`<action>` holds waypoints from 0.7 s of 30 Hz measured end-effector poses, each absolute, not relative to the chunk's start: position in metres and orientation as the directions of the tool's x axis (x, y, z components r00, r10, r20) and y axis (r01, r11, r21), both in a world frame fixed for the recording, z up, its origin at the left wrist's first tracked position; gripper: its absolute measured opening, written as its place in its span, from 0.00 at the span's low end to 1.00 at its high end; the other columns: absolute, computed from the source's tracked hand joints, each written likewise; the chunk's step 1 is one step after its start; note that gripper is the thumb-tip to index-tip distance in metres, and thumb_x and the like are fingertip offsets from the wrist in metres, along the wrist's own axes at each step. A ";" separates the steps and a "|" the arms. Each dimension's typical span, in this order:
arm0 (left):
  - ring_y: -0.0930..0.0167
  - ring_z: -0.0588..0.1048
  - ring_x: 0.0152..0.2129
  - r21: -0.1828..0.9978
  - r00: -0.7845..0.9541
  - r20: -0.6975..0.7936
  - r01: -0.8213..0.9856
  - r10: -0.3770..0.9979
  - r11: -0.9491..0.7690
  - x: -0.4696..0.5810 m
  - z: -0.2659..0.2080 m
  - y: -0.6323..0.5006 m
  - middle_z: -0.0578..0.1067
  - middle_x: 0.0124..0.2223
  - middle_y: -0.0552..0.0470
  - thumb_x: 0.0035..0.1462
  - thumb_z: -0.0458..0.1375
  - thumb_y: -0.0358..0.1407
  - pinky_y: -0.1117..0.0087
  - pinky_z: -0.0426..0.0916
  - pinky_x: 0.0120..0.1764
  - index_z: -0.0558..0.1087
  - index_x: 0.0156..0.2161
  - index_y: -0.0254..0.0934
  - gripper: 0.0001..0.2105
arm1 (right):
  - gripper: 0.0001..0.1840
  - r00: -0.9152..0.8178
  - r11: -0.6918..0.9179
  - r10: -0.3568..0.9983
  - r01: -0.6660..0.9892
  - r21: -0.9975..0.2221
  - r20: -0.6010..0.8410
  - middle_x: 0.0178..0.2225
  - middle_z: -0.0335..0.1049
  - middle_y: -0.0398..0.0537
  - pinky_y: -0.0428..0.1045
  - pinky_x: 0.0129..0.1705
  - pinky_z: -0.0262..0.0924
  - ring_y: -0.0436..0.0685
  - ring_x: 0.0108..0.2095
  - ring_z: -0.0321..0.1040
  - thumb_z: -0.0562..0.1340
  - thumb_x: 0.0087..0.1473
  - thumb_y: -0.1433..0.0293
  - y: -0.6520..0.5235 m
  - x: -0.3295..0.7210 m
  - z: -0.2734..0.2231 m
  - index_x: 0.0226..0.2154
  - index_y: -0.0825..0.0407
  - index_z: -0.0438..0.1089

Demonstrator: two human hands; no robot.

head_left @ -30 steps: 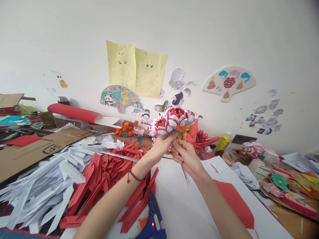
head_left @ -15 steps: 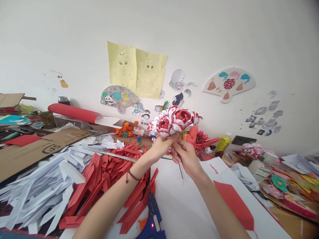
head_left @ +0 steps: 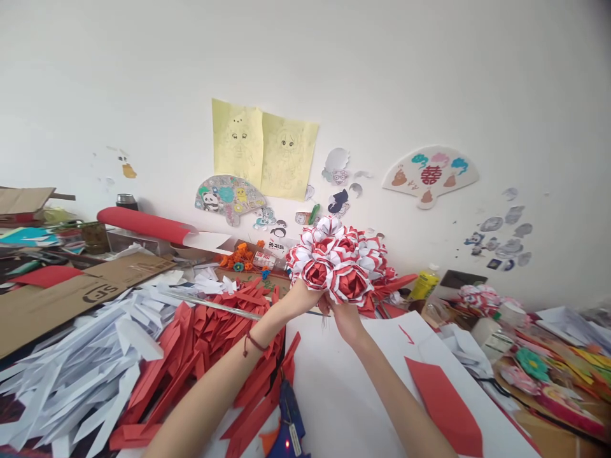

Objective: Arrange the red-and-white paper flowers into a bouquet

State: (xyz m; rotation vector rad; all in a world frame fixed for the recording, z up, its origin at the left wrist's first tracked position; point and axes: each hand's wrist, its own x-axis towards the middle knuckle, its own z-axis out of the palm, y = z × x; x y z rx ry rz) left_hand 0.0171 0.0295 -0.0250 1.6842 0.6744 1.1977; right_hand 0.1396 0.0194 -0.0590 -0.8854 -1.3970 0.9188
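Observation:
Both my hands hold a bunch of red-and-white folded paper flowers (head_left: 340,259) on thin wire stems, raised above the table and tipped toward me so the blooms face the camera. My left hand (head_left: 301,295) grips the bunch from the left, just under the blooms. My right hand (head_left: 344,316) is closed around the stems underneath, largely hidden by the flowers. A red cord sits on my left wrist. Only a short bit of the wire stems shows between the hands.
Piles of folded red paper strips (head_left: 214,337) and white paper strips (head_left: 86,362) lie at left. A blue glue gun (head_left: 290,425) rests near the front edge. White sheets with red paper pieces (head_left: 442,404) lie at right. Craft clutter and cardboard (head_left: 62,296) line the table.
The bunch of flowers has tilted toward me and come lower, now covering my right hand. The wire stems that stuck out below my right hand are now nearly hidden.

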 end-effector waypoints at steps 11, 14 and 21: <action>0.76 0.62 0.07 0.922 0.345 0.387 -0.147 0.855 -0.358 0.024 -0.039 0.041 0.67 0.16 0.56 0.58 0.54 0.48 0.74 0.56 0.13 0.68 0.30 0.34 0.17 | 0.14 -0.272 0.423 0.855 -0.131 -0.897 0.443 0.25 0.67 0.44 0.50 0.32 0.61 0.52 0.24 0.64 0.58 0.60 0.56 0.032 0.139 -0.075 0.34 0.50 0.68; 0.78 0.62 0.11 0.910 0.379 0.413 -0.210 0.828 -0.358 0.021 -0.040 0.046 0.71 0.20 0.52 0.60 0.52 0.50 0.75 0.58 0.16 0.70 0.25 0.33 0.22 | 0.13 -0.401 0.387 0.819 -0.140 -0.912 0.409 0.35 0.71 0.44 0.51 0.41 0.65 0.54 0.34 0.70 0.58 0.60 0.59 0.027 0.142 -0.065 0.45 0.46 0.67; 0.76 0.68 0.20 0.856 0.383 0.496 -0.364 0.779 -0.366 0.018 -0.037 0.050 0.61 0.17 0.57 0.60 0.55 0.49 0.74 0.63 0.27 0.61 0.19 0.36 0.24 | 0.23 -0.510 0.378 0.853 0.456 -0.806 0.111 0.45 0.73 0.52 0.54 0.52 0.63 0.60 0.46 0.70 0.61 0.55 0.53 0.014 0.224 -0.016 0.43 0.53 0.75</action>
